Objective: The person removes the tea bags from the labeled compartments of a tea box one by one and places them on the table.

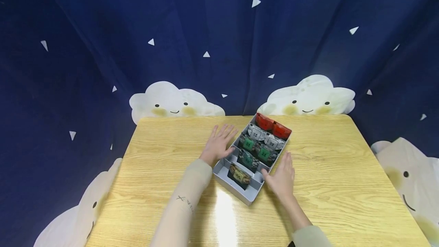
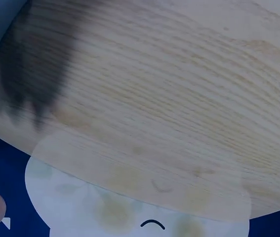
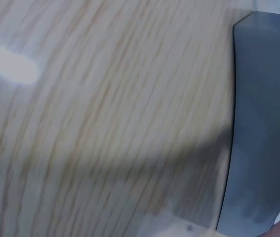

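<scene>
A grey divided box (image 1: 231, 189) lies slantwise on the table between my two hands. From its far end come two red packets (image 1: 272, 125), two silver packets (image 1: 265, 137), several green packets (image 1: 264, 153) and, in the nearest compartment, one gold-brown packet (image 1: 239, 176). My left hand (image 1: 217, 146) is at the box's left side, fingers straight and spread, thumb at the rim. On the right side my right hand (image 1: 282, 178) has its fingers extended along the outer wall and its thumb at the rim. The right wrist view shows the box's plain outer wall (image 3: 263, 118) close up.
The wooden table (image 1: 164, 148) extends to both sides of the box. A dark blue curtain (image 1: 212, 22) with white triangles and smiling clouds (image 1: 308, 96) hangs behind and beside it. Bright light reflects off the tabletop near the box's front.
</scene>
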Motion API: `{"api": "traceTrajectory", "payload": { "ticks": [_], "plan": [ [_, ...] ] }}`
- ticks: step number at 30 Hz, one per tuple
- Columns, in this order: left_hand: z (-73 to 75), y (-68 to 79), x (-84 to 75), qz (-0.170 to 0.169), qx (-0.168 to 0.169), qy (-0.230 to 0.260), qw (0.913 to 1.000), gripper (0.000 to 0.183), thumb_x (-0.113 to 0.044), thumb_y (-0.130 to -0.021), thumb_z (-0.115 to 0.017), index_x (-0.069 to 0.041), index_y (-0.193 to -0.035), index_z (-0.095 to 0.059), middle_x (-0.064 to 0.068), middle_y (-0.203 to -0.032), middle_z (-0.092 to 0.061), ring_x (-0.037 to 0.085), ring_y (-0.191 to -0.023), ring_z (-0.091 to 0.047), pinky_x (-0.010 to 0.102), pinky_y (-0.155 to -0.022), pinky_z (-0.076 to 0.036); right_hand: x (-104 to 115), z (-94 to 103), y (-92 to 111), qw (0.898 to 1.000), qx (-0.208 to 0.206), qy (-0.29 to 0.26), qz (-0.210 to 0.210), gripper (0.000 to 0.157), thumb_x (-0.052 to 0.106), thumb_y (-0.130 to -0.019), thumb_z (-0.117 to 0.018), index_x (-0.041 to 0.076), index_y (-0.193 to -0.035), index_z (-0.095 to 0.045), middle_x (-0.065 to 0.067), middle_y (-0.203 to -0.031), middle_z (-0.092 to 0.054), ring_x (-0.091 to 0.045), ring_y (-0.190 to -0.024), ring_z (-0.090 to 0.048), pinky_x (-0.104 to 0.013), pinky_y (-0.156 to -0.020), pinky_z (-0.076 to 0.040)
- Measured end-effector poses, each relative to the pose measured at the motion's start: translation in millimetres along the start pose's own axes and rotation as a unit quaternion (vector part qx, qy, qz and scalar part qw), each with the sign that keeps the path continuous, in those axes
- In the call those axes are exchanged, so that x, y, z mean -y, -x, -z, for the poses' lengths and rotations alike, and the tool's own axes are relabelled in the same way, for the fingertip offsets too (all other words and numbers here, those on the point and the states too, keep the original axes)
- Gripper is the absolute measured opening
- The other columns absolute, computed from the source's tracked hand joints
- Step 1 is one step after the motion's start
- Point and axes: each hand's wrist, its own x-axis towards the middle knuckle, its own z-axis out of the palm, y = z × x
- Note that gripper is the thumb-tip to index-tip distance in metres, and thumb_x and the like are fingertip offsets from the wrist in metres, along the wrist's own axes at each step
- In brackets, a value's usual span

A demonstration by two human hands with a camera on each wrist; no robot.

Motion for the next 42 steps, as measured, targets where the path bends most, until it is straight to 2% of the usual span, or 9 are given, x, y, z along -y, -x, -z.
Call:
{"api": "traceTrajectory", "payload": {
  "ticks": [4, 12, 19, 28, 35, 42],
  "plan": [
    [2.5, -6.6, -3.6, 0.008, 0.041, 0.000, 0.9991, 0.074, -0.051, -0.086, -0.043, -0.025, -0.148, -0.013, 0.000, -0.153, -0.012, 0.022, -0.140, -0.004, 0.048, -0.110, 0.001, 1.6, -6.6, 0.0, 1.000, 0.005, 0.021, -0.008, 0.105, 0.031, -0.073, -0.067, -0.009, -0.142, 0.000, -0.029, -0.148, -0.003, -0.043, -0.136, -0.007, -0.061, -0.104, -0.011],
    [-2.7, -11.3, -4.9, 0.011, 0.073, -0.013, 0.9972, 0.072, -0.047, -0.085, -0.042, -0.030, -0.148, -0.011, -0.004, -0.154, -0.006, 0.021, -0.140, -0.004, 0.049, -0.110, 0.001, 10.1, -9.9, 0.5, 0.998, 0.039, 0.042, -0.024, 0.098, 0.024, -0.076, -0.059, -0.007, -0.143, 0.006, -0.028, -0.149, -0.001, -0.043, -0.135, -0.006, -0.062, -0.104, -0.009],
    [-6.2, -10.4, -6.6, 0.013, 0.079, 0.003, 0.9968, 0.070, -0.041, -0.087, -0.040, -0.029, -0.148, -0.008, -0.003, -0.154, -0.008, 0.022, -0.140, -0.006, 0.049, -0.110, 0.002, 12.4, -10.6, -0.5, 0.996, 0.064, 0.054, -0.038, 0.097, 0.022, -0.079, -0.053, -0.004, -0.141, 0.016, -0.027, -0.149, 0.004, -0.043, -0.136, -0.004, -0.063, -0.104, -0.006],
    [-5.8, -6.2, -9.7, 0.022, 0.090, 0.004, 0.9957, 0.067, -0.037, -0.091, -0.037, -0.027, -0.148, -0.004, -0.003, -0.154, -0.005, 0.021, -0.140, -0.005, 0.049, -0.110, 0.002, 12.9, -9.1, -3.7, 0.993, 0.090, 0.059, -0.045, 0.095, 0.022, -0.080, -0.051, -0.002, -0.141, 0.018, -0.027, -0.149, 0.004, -0.046, -0.134, -0.005, -0.064, -0.103, -0.004],
    [-5.1, 2.3, -14.0, 0.051, 0.092, 0.033, 0.9939, 0.067, -0.034, -0.092, -0.038, -0.026, -0.148, -0.003, -0.002, -0.154, 0.002, 0.020, -0.140, 0.003, 0.048, -0.110, 0.004, 9.7, -7.3, -8.2, 0.991, 0.108, 0.065, -0.031, 0.094, 0.021, -0.080, -0.051, -0.002, -0.141, 0.017, -0.027, -0.149, 0.001, -0.045, -0.134, -0.006, -0.065, -0.102, -0.005],
    [-8.9, 14.4, -19.6, 0.090, 0.090, 0.064, 0.9898, 0.067, -0.033, -0.093, -0.038, -0.025, -0.148, -0.001, -0.002, -0.153, 0.010, 0.020, -0.140, 0.008, 0.048, -0.109, 0.006, 6.4, -3.3, -12.1, 0.990, 0.126, 0.068, 0.001, 0.093, 0.020, -0.079, -0.051, -0.003, -0.143, 0.013, -0.029, -0.148, -0.002, -0.047, -0.133, -0.008, -0.066, -0.101, -0.007]
  ]
}}
